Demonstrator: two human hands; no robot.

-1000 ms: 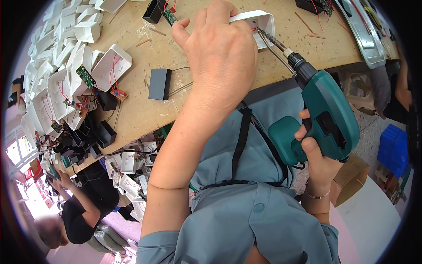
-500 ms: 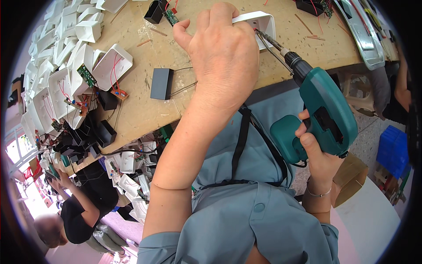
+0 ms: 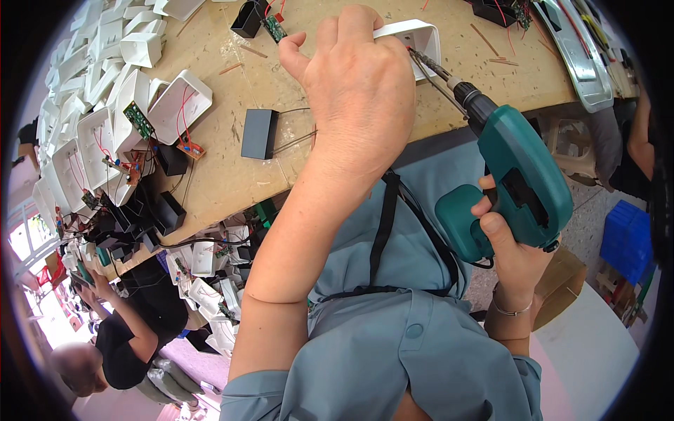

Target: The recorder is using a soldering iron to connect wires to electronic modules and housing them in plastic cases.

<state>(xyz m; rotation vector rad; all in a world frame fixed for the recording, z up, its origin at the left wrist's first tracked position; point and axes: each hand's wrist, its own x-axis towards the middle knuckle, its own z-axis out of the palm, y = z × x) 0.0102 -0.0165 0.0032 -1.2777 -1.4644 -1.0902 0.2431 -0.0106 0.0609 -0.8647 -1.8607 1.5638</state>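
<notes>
My left hand is closed on a white plastic housing, gripping its left side at the table's near edge; most of its fingertips are hidden behind the hand. In my right hand is a green cordless drill, my fingers wrapped round its handle. The drill's bit reaches into the housing's open side, close to a small red spot. Left of my left wrist lies a black box with thin dark cables. Beyond my left thumb are a green circuit board and another black box.
White housings are heaped at the left, with wired boards and black boxes nearby. A metal tray holds tools at the far right. Beside the floor's blue crate is a cardboard box. A co-worker sits lower left.
The drill and my right hand have shifted very slightly to the right. My left hand and the housing are almost where they were.
</notes>
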